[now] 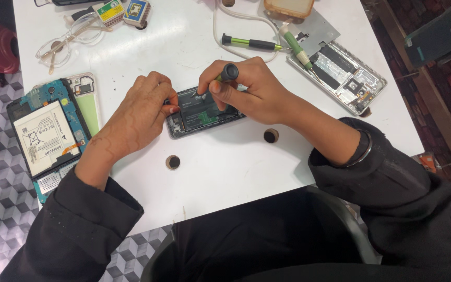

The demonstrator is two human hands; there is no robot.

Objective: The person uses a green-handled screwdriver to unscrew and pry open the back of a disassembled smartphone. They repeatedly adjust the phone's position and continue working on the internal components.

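At frame centre the left hand (142,112) pinches the opened phone's (202,116) left edge, steadying it on the white table (225,172). The right hand (249,91) grips a screwdriver (227,73) upright over it. Farther up lie another screwdriver (251,43) and glasses (69,39).

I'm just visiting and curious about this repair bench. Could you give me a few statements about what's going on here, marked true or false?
1. The right hand holds a screwdriver over the opened phone. True.
2. The left hand is lifted clear of that phone. False: its fingers rest on the phone's left end.
3. A pair of glasses lies at the table's far left. True.
4. The opened tablet lies to the right of the hands. False: it lies to the left, at the table edge.
5. A second screwdriver lies unused beyond the hands. True.
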